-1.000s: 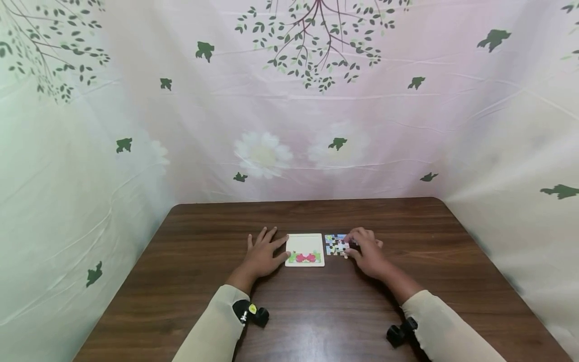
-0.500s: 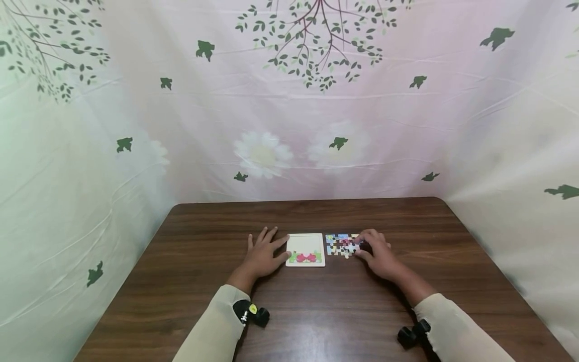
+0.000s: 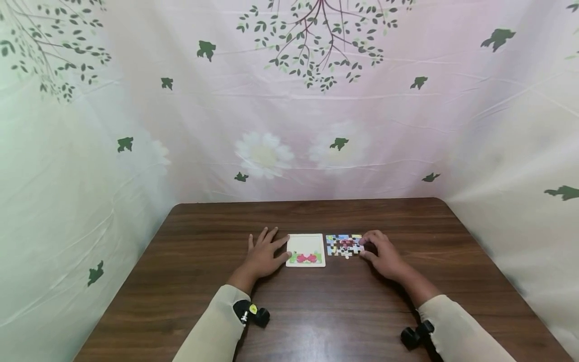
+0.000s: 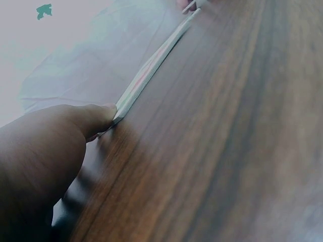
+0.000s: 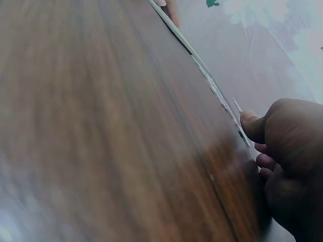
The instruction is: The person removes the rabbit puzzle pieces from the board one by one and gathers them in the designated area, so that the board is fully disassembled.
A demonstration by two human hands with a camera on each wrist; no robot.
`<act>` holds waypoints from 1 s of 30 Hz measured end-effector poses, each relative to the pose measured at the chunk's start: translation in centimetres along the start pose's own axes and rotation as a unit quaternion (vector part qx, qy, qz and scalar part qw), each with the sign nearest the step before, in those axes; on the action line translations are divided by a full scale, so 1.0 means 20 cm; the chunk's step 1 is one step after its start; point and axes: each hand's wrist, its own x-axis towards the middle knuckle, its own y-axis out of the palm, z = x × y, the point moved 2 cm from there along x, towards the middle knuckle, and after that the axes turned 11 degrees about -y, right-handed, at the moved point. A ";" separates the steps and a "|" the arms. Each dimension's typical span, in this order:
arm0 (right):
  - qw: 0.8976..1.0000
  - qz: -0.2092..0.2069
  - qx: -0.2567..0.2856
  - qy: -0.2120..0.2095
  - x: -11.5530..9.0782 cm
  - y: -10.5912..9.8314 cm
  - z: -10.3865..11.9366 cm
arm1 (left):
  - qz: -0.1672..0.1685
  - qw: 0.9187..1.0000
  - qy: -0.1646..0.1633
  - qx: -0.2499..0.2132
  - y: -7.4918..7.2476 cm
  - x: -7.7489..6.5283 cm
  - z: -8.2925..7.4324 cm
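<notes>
Rests the left hand (image 3: pixel 263 256) on the table (image 3: pixel 194 241), at the left edge of a white puzzle tray (image 3: pixel 305 244). Spreads the fingers there in a wide, relaxed grip, touching the tray with the thumb without curling round it, and reaching its far left corner with the index fingertip. In the left wrist view, meets the edge-on tray with the tip of the thumb.

Holds the right hand (image 3: pixel 382 256) at the right end of a cluster of puzzle pieces (image 3: pixel 345 250). Bends thumb and fingers toward each other in a narrow grip, pinching a single puzzle piece (image 5: pixel 236 104). Shows in the right wrist view only as a thin, pale sliver beside the thumb tip, slanting just above the cluster; too thin there to make out any print.

Near the middle of the table, flat: the tray, plain white above a near strip of pink flowers and green leaves. Just to the right of it, across a narrow gap: the cluster, also flat, multicoloured, mostly interlocked, with dark gaps inside and a knob jutting from the near side.

Wears a pale left sleeve (image 3: pixel 212 322) and a pale right sleeve (image 3: pixel 457 327), with a small black camera at each wrist (image 3: pixel 261 318) (image 3: pixel 410 338). Beyond the table: a pale cloth backdrop (image 3: pixel 289 118), printed with leafy branches, dark green birds and white daisies.
</notes>
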 end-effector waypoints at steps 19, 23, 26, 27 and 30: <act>1.000 0.011 0.002 0.011 0.00 -0.03 0.00 | 0.003 1.000 -0.008 0.004 -0.01 -0.01 -0.01; 1.000 0.014 0.003 0.014 0.00 -0.02 -0.01 | 0.005 1.000 -0.011 0.005 -0.01 -0.01 -0.01; 1.000 0.014 0.003 0.015 0.00 -0.03 -0.01 | 0.004 1.000 -0.011 0.003 -0.01 -0.01 -0.01; 1.000 0.013 0.004 0.015 0.00 -0.03 -0.01 | 0.004 1.000 -0.011 0.003 -0.02 -0.01 -0.02; 1.000 0.011 0.004 0.013 0.00 -0.03 -0.01 | 0.003 1.000 -0.011 0.004 -0.02 -0.01 -0.02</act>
